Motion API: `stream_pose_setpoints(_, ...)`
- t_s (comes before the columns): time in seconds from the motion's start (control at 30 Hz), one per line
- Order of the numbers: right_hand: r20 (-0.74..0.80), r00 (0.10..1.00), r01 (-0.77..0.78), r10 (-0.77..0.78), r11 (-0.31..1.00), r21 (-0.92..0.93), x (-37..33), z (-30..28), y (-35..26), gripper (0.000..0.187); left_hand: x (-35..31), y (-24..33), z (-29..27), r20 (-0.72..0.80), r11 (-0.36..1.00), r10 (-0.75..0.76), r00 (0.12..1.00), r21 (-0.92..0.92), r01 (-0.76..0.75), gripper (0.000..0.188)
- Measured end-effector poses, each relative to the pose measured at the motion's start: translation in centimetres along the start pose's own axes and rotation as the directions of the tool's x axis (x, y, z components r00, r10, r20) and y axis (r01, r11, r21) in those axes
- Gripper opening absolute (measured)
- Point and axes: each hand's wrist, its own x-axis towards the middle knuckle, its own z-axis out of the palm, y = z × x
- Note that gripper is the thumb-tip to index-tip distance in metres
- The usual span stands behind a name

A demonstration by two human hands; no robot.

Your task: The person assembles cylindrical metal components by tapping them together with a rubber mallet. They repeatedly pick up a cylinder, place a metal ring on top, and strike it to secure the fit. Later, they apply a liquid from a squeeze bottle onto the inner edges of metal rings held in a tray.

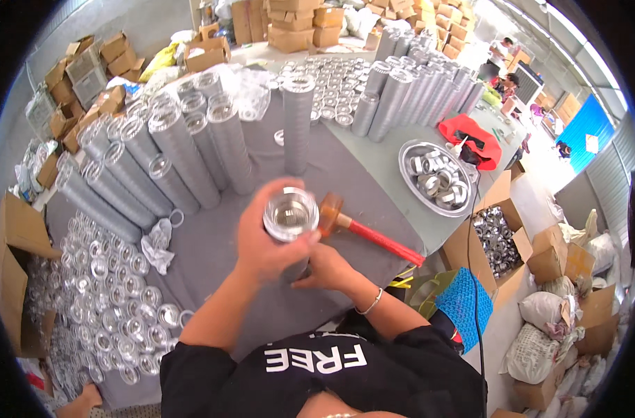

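Upright over the grey-covered table stands a grey metal tube with a clear ring-shaped plastic cap on its top end. My left hand is wrapped round the capped end, thumb across the front. Lower down, my right hand closes on the tube's side, its fingertips partly hidden. A mallet with an amber head and red handle lies just right of the cap. Beyond my hands stands one tall grey spiral-ribbed tube with a ring on its top.
Many capped tubes stand at the left, behind a heap of clear plastic rings. At the right are a metal bowl of metal rings, a red cloth and a carton of metal parts. Other people are far right.
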Motion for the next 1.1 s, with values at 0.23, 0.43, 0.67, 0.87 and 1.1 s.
stream_pose_setpoints(0.23, -0.406, 0.914, -0.073, -0.022, 0.974, -0.217, -2.2, -5.1, 2.2, 0.036, -5.5, -1.5, -0.5, -0.051, 0.997, -0.010, 0.999, -0.076, 0.007, 0.075)
stream_pose_setpoints(0.43, -0.454, 0.873, -0.347, 0.176, 0.879, -0.328, -1.1, -4.2, 9.1, 0.031, -4.9, -1.5, 0.7, -0.114, 0.992, 0.001, 0.993, -0.128, -0.015, 0.075)
stream_pose_setpoints(0.67, -0.365, 0.918, -0.074, 0.153, 0.973, 0.221, -0.7, -17.5, -5.4, 0.036, -4.8, -1.1, 0.1, -0.062, 0.999, -0.021, 0.998, -0.052, 0.018, 0.070)
stream_pose_setpoints(0.87, -0.298, 0.954, -0.007, 0.036, 0.995, 0.095, 0.1, -22.8, -16.7, 0.034, -4.8, -1.5, 0.2, -0.104, 0.998, 0.063, 0.993, 0.031, -0.060, 0.071)
stream_pose_setpoints(1.1, -0.085, 0.993, 0.051, -0.076, 0.963, -0.265, 2.7, -22.3, -22.1, 0.038, -4.7, -1.4, 0.1, -0.089, 0.996, 0.042, 0.995, 0.083, -0.035, 0.067)
